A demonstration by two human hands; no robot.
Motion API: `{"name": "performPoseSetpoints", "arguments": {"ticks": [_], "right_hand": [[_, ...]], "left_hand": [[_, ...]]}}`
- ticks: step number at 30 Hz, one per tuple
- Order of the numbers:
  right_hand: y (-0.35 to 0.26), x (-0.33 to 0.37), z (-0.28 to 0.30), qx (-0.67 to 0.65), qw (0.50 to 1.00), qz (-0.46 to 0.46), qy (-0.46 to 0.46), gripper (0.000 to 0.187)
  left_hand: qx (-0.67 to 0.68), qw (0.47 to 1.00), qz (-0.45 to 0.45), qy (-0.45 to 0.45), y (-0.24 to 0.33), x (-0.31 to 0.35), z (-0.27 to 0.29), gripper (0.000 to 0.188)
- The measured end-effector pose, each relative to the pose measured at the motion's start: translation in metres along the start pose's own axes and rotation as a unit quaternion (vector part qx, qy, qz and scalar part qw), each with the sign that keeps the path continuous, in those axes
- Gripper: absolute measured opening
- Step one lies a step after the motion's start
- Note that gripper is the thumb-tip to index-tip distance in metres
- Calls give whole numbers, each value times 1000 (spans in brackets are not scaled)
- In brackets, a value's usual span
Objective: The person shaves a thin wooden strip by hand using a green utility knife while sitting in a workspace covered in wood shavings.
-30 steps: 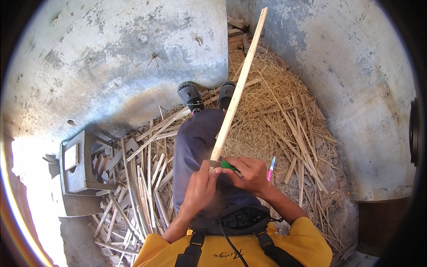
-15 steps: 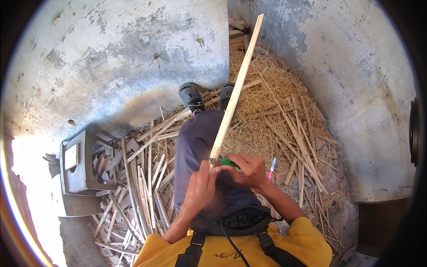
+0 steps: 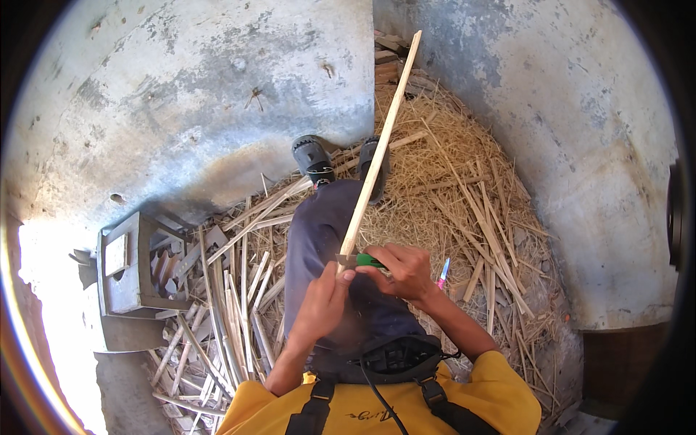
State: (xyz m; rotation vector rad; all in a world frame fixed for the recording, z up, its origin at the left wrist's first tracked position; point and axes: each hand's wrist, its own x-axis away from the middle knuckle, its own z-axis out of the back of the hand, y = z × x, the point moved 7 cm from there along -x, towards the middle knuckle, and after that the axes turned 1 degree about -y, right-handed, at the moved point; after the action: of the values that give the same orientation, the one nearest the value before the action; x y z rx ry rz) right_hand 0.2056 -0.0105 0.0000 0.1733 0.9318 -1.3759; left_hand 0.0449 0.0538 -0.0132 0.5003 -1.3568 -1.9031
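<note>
A long pale wooden strip (image 3: 382,151) stretches from my hands up and slightly right, toward the far corner. My left hand (image 3: 324,303) grips its near end, with the thumb pressed along it. In my right hand (image 3: 404,272) is a green-handled knife (image 3: 368,261). Its short blade lies across the strip just ahead of my left fingers. The blade touches the wood. Part of the knife's handle is hidden by my right fingers.
A second knife (image 3: 444,272) with a pink handle lies to the right. Straw-like shavings (image 3: 449,138) and loose wood strips (image 3: 239,319) cover the floor. A grey wooden box frame (image 3: 138,268) stands at left. Worn walls (image 3: 217,80) enclose the corner.
The strip's far end has dipped and shifted slightly left, and the strip looks turned to a narrower side. Both hands have moved slightly left with the knife.
</note>
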Motion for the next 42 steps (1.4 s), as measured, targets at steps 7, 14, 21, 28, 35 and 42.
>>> {"name": "performPoseSetpoints", "arguments": {"ticks": [7,14,21,28,35,42], "right_hand": [[2,-3,-3,-18,1000,-4,9,32],[1,-5,-7,-15,1000,-10,-12,33],[-1,-9,-9,-49,998,-28,-12,28],[4,-9,-12,-44,999,-28,10,31],[5,-9,-18,-54,997,-42,37,29],[2,-10,-19,-58,997,-54,25,29]], "left_hand": [[-112,990,-44,80,1,4,-1,28],[-38,998,-12,42,-1,1,3,27],[-112,990,-27,86,5,2,2,26],[57,998,-17,34,-3,-8,-8,26],[-52,992,-47,105,-7,-8,-4,27],[-120,984,-45,120,-2,-4,3,27]]}}
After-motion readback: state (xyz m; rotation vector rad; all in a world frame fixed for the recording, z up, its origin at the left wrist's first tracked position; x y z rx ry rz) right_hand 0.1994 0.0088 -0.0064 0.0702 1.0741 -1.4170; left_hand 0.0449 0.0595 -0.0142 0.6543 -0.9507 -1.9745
